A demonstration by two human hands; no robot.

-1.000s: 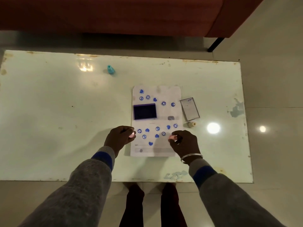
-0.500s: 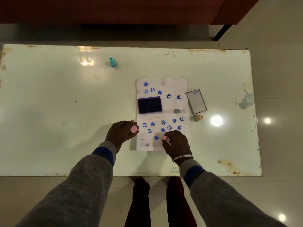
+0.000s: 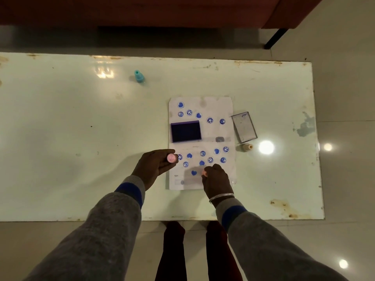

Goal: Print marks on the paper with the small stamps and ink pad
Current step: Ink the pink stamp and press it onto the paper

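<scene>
Head view: paper [image 3: 215, 130] lies on the table [image 3: 81, 122], right of centre, already bearing many blue heart and face marks above and below the open ink pad [image 3: 186, 131] resting on it. Right hand [image 3: 218, 180] is closed round a small stamp [image 3: 204, 173], held low at the sheet's near part; contact cannot be confirmed. Left hand [image 3: 154, 166] grips a pink stamp [image 3: 171, 158] at the paper's left edge. Judged well advanced; only small gaps remain. Lid [image 3: 244, 127] and another stamp [image 3: 246, 147] sit right; teal stamp [image 3: 139, 76] far left.
</scene>
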